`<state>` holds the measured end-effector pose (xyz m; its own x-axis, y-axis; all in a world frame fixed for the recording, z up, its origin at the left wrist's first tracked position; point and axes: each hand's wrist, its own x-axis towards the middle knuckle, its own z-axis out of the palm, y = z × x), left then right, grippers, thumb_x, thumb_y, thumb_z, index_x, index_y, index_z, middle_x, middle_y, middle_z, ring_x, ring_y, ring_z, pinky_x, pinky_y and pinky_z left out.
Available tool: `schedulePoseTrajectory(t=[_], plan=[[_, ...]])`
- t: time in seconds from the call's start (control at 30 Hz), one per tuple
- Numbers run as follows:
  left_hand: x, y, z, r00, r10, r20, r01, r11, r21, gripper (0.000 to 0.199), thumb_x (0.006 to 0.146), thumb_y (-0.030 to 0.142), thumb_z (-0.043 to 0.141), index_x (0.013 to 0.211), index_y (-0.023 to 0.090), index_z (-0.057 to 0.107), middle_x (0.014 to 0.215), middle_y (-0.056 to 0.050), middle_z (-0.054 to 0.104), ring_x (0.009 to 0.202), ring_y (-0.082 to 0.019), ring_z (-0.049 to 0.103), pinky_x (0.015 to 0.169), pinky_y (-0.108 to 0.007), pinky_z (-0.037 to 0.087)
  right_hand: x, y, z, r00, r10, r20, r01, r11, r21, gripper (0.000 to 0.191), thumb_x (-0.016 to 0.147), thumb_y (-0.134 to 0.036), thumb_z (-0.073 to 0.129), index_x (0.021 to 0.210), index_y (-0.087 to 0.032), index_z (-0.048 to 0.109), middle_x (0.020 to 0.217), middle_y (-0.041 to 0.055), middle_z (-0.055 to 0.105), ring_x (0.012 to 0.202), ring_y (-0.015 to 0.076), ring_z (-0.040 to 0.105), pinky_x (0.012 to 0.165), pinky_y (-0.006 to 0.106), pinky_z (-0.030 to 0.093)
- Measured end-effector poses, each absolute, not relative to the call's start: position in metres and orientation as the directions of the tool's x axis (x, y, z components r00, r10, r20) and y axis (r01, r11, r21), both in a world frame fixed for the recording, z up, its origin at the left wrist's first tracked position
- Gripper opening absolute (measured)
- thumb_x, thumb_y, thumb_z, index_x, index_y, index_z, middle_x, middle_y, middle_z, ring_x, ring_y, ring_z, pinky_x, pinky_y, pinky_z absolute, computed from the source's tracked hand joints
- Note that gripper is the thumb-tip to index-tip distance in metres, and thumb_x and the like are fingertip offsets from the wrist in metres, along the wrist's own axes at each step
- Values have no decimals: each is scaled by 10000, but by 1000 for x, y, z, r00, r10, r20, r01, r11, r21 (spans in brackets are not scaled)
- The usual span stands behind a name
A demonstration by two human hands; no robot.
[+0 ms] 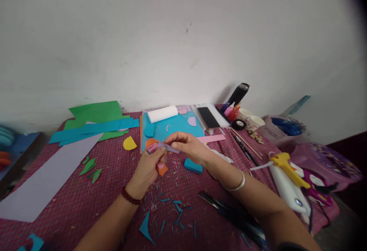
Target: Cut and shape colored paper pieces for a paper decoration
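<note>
My left hand (pixel 149 165) is closed on a small bundle of paper pieces, with orange paper (pixel 162 169) and pink paper (pixel 155 146) sticking out around the fingers. My right hand (pixel 189 147) pinches a pale lilac paper strip (pixel 172 147) whose other end reaches the left hand. Both hands are close together above the checked red cloth. Just below the right hand lies a folded blue paper piece (pixel 193 165). Blue paper scraps (pixel 146 226) are scattered below the hands. Part of the bundle is hidden by the fingers.
Green sheets (pixel 97 111), blue strips (pixel 94 128) and a long lilac sheet (pixel 54 176) lie left. A white roll (pixel 163 113) and phone (pixel 208 118) sit behind. Right are paper cups (pixel 255 123), a yellow glue gun (pixel 289 168) and a long dark tool (pixel 232 214).
</note>
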<state>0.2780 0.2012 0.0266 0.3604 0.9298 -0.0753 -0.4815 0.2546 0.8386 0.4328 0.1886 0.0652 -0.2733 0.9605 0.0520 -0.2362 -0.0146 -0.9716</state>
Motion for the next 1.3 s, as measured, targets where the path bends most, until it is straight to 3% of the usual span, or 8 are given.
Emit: schedulePoseTrajectory(t=[0.2,0.4,0.5,0.67,0.77,1.0,1.13,1.3], plan=[[280,199,29,353,927,-126,-518,306,799,279,666,249,737,628,170,472,455,89,367,399,-41,327,388,-167,232,429,184,65,-292,952,93,-175,43,-984,220,691,-218,732,879,-163,632,837,5,646,746,113,599,732,273,485],[278,202,28,431,890,-150,-624,414,663,311,685,396,727,777,169,535,488,71,432,400,-43,358,380,-158,264,426,179,67,-105,948,302,231,318,-919,221,722,-51,561,892,-173,631,889,19,589,847,130,562,771,281,456],[278,202,27,415,900,-135,-605,384,697,328,659,368,750,706,167,496,476,71,437,401,-41,369,380,-152,273,425,177,69,-80,918,388,317,392,-864,271,710,-21,528,906,-182,624,892,19,579,862,136,551,768,285,454],[276,200,34,339,929,-147,-549,322,772,354,586,177,775,630,171,424,467,88,444,396,-35,388,387,-145,294,424,171,72,-105,952,287,-97,278,-956,307,735,-167,652,1032,-203,587,1003,42,601,928,145,575,801,295,483],[272,198,43,348,929,-129,-566,318,761,331,583,165,772,643,169,446,462,89,459,399,-34,400,407,-147,322,427,168,73,-90,981,173,-334,134,-933,256,754,-266,681,990,-193,614,885,17,631,796,114,591,736,264,483],[271,193,53,363,921,-141,-575,340,744,318,526,177,817,673,163,536,464,82,478,392,-39,422,391,-144,349,425,164,74,-99,991,86,-357,46,-933,238,669,-301,774,714,-143,603,634,-38,603,564,59,535,571,195,432],[273,194,56,376,913,-159,-665,385,640,383,581,455,793,753,159,621,473,49,500,365,-39,383,343,-151,333,421,164,73,-44,999,-28,-413,-43,-910,265,656,-321,773,708,-148,579,608,-48,577,507,64,532,498,195,452],[276,195,58,257,912,-320,-732,400,551,451,727,598,608,852,168,655,767,-54,684,582,-148,611,496,-262,526,412,165,64,-88,986,-139,-481,-164,-861,321,625,-346,778,713,-154,537,656,-26,603,558,123,616,508,254,524]])
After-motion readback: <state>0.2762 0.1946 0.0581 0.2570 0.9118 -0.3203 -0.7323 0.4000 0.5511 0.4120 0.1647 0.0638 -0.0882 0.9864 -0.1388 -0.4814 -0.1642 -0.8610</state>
